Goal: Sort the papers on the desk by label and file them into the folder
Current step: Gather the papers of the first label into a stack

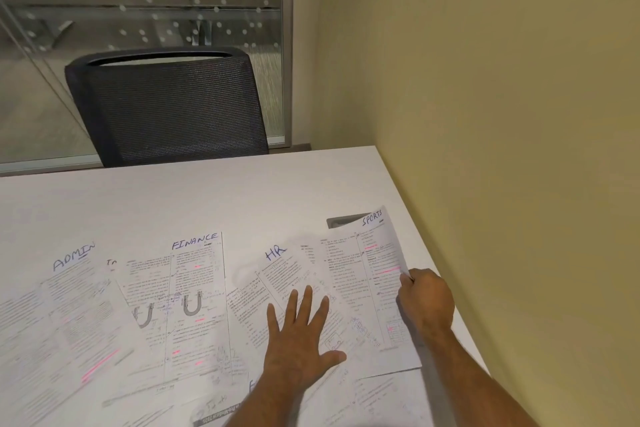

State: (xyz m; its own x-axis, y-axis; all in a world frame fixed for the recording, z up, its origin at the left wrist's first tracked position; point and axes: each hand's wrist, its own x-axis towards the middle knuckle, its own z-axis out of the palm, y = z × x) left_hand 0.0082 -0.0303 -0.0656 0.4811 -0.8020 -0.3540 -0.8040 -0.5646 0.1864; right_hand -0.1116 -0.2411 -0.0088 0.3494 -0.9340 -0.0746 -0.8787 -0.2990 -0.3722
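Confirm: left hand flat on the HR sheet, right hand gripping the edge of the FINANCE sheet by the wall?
Not quite. The head view shows the right hand gripping the edge of the SPORTS sheet, not the FINANCE sheet, which lies untouched further left. The rest holds: the left hand lies flat, fingers spread, on the HR sheet, and the gripped sheet is the one by the wall.

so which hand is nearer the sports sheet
Right. The right hand pinches the SPORTS sheet at its right edge; the left hand lies flat on the HR paper beside it.
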